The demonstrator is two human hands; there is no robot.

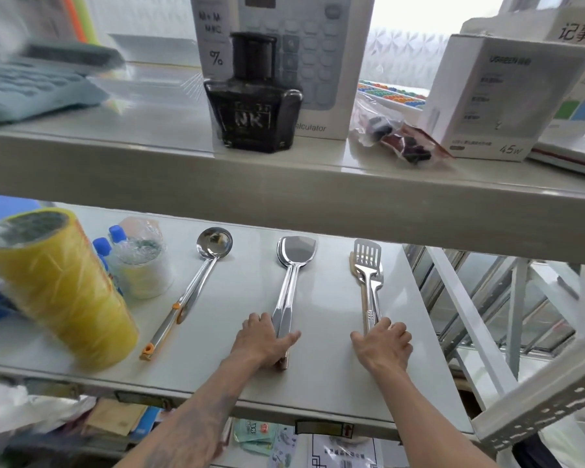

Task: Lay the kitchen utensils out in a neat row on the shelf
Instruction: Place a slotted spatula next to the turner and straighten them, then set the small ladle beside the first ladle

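Three groups of steel utensils lie on the white lower shelf (pixel 318 376), handles toward me. A ladle (pixel 201 268) with an orange-tipped handle lies at the left, slanted. In the middle a solid turner (pixel 293 265) rests on another spoon-like utensil; my left hand (pixel 262 337) grips their handles. At the right a slotted turner (pixel 368 265) lies on a wooden spatula and another steel piece; my right hand (pixel 384 344) is closed over their handle ends.
A big yellow tape roll (pixel 61 292) lies at the shelf's left, with blue-capped bottles (pixel 110 244) and a wrapped white roll (pixel 142 265) behind it. The upper shelf (pixel 284 184) overhangs, carrying an ink bottle (pixel 252 106), boxes and a calculator.
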